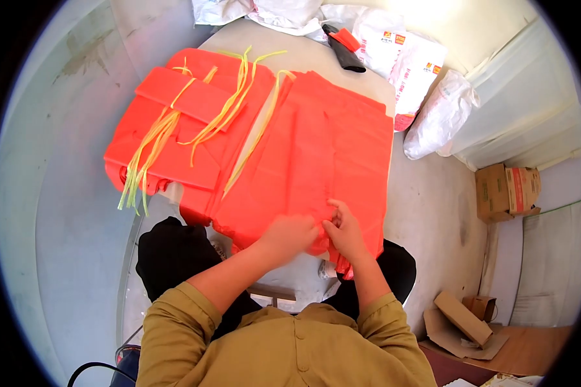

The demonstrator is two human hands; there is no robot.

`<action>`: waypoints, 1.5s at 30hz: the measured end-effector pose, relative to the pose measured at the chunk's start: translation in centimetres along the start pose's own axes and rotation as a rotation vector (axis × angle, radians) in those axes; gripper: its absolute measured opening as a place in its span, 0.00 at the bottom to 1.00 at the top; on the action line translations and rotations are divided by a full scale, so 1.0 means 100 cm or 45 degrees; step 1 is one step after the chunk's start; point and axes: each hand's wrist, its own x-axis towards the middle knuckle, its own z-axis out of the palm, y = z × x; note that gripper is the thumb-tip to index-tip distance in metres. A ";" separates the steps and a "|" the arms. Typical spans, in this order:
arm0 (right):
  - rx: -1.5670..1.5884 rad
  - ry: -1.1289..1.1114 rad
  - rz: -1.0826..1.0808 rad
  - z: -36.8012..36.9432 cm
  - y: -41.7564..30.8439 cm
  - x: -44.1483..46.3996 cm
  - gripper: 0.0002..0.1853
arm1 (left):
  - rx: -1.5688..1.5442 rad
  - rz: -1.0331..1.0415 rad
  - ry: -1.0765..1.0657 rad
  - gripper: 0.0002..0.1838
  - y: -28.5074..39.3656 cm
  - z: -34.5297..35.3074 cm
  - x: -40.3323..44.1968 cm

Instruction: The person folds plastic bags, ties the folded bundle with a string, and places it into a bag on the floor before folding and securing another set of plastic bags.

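A flat pile of red plastic bags [329, 142] covers the right half of the table and hangs over its near edge. My left hand [292, 237] is closed at that edge, slightly blurred, with red plastic bunched beside its fingers. Close by on the right, my right hand [343, 231] pinches the same plastic between thumb and fingers. Some gathered red film dangles below the right hand. Yellow plastic strips [255, 151] lie along the pile's left side. On the left half sits a folded red stack [168, 138] with more yellow strips [152, 148] draped over it.
The pale table [265, 40] shows at its far end, with a dark tube-like item [347, 57] bearing something red. White printed sacks [414, 74] stand behind it. Cardboard boxes [494, 192] are at the right wall, and opened cardboard [461, 322] lies at lower right.
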 end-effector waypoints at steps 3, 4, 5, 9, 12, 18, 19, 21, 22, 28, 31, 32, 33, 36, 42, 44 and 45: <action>-0.178 -0.001 -0.001 -0.007 -0.014 0.001 0.28 | -0.025 0.034 0.006 0.05 0.000 -0.001 0.000; -0.236 0.069 -0.071 -0.004 -0.008 0.005 0.30 | -0.034 0.048 0.006 0.05 -0.001 -0.001 0.000; -0.293 0.138 -0.143 -0.003 -0.003 0.010 0.31 | -0.037 0.062 -0.008 0.04 -0.002 0.000 0.000; -0.562 0.358 -0.348 0.002 0.005 0.023 0.39 | -0.072 0.086 -0.041 0.04 -0.003 0.001 -0.002; -0.411 0.299 -0.222 0.007 0.008 0.034 0.45 | -0.149 0.020 -0.032 0.05 -0.004 0.000 0.000; -0.084 0.233 0.055 0.008 -0.003 0.046 0.50 | -0.136 0.018 -0.154 0.06 -0.011 0.003 -0.002; -0.050 0.232 0.014 0.009 -0.001 0.047 0.50 | -0.151 0.020 -0.166 0.05 -0.011 0.002 -0.002; -0.038 0.215 -0.020 0.009 0.001 0.049 0.50 | -0.089 -0.095 -0.159 0.04 -0.015 -0.004 0.001; -0.059 0.202 -0.012 0.007 0.002 0.048 0.50 | -0.059 -0.152 -0.156 0.04 -0.017 -0.008 0.003; 0.019 0.168 -0.009 0.007 -0.011 0.045 0.50 | 0.280 -0.821 0.360 0.12 -0.080 -0.058 -0.018; 0.133 0.155 -0.059 0.009 0.008 0.051 0.50 | 0.436 -0.850 0.245 0.13 -0.095 -0.053 -0.039; 0.170 0.150 -0.069 0.010 0.014 0.053 0.50 | 0.443 -0.832 0.234 0.12 -0.096 -0.050 -0.042; 0.219 0.138 -0.022 0.009 0.007 0.051 0.51 | 0.449 -0.812 0.222 0.12 -0.095 -0.049 -0.044; 0.317 0.103 0.097 0.006 -0.014 0.046 0.51 | 0.473 -0.764 0.187 0.11 -0.096 -0.048 -0.046; 0.362 0.075 0.150 0.008 -0.003 0.052 0.42 | 0.490 -0.774 0.110 0.07 -0.092 -0.058 -0.041; 0.538 0.025 0.156 0.010 -0.007 0.051 0.35 | 0.484 -0.788 0.112 0.06 -0.091 -0.058 -0.041; 0.587 0.013 0.175 0.011 -0.009 0.051 0.32 | 0.487 -0.803 0.094 0.06 -0.091 -0.057 -0.041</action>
